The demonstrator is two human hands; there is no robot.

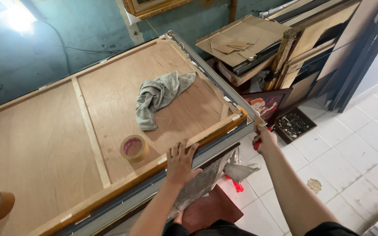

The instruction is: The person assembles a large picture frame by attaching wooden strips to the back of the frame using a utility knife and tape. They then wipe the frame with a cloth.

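Two hands work the frame (224,131) corner: left hand (181,162) pressed flat, fingers spread, steadying its edge, right hand (265,140) gripping a red-handled tool (257,144) there; tape roll (134,147) just beyond.

Your left hand (181,164) lies palm down, fingers spread and pointing toward 12 o'clock, its forearm running back toward 7 o'clock to the lower frame edge. Your right hand (264,140) sits at about 2 o'clock from the left, well apart from it, curled into a closed fist with knuckles turned toward 11 o'clock. Your right arm is nearly straight, bare from wrist to upper arm, stretching back toward 5 o'clock.
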